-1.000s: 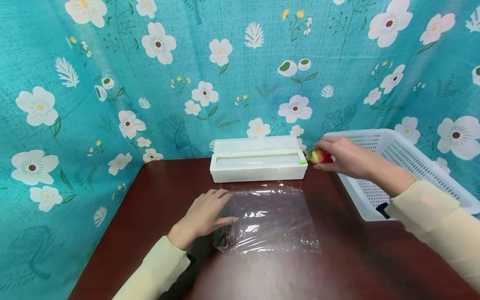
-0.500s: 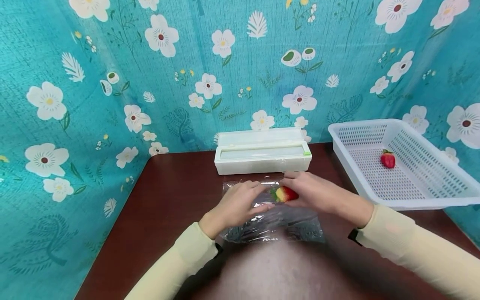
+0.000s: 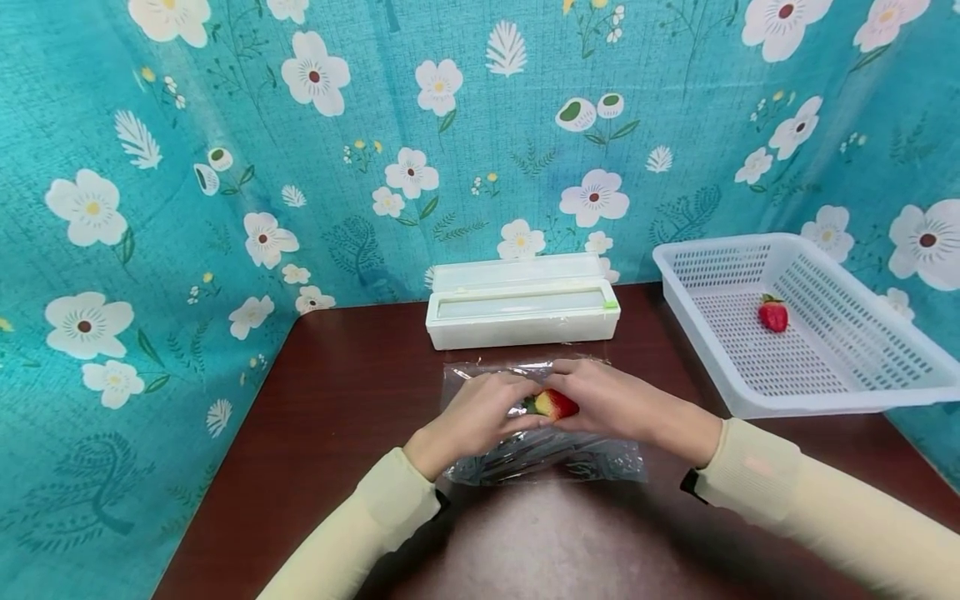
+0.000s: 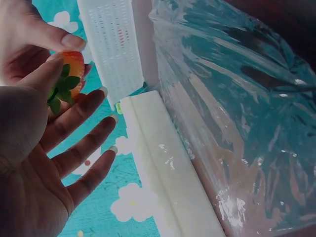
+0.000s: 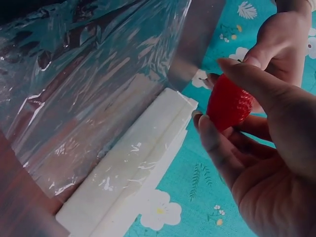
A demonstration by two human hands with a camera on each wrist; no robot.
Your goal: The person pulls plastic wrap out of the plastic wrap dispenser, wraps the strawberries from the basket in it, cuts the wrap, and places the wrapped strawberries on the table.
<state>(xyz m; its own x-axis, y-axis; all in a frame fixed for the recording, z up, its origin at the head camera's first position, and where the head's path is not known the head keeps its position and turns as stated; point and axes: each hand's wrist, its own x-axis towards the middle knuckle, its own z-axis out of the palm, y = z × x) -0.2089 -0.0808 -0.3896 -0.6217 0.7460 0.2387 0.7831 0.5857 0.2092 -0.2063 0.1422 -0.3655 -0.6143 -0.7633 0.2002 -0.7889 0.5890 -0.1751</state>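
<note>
A red strawberry [image 3: 557, 405] with a yellowish shoulder and green leaves is held above the table between both hands. My right hand [image 3: 615, 402] pinches its red end between thumb and fingers, as the right wrist view shows on the strawberry [image 5: 230, 104]. At the leafy end my left hand [image 3: 476, 410] has its thumb and forefinger about the fruit, while its other fingers spread out in the left wrist view. Under the hands a sheet of clear plastic wrap [image 3: 525, 462] lies flat on the table, slightly wrinkled. Fingers partly hide the fruit.
Behind the wrap stands a long white cling film box [image 3: 525, 331], its lid raised. To the right is a white perforated plastic basket [image 3: 701, 350] with another strawberry [image 3: 773, 314] in it. A floral teal cloth [image 3: 465, 167] hangs behind the dark red table [image 3: 337, 383].
My right hand has brought the strawberry left from beside the basket to above the wrap. My left hand has moved right off the wrap's left edge and met the strawberry.
</note>
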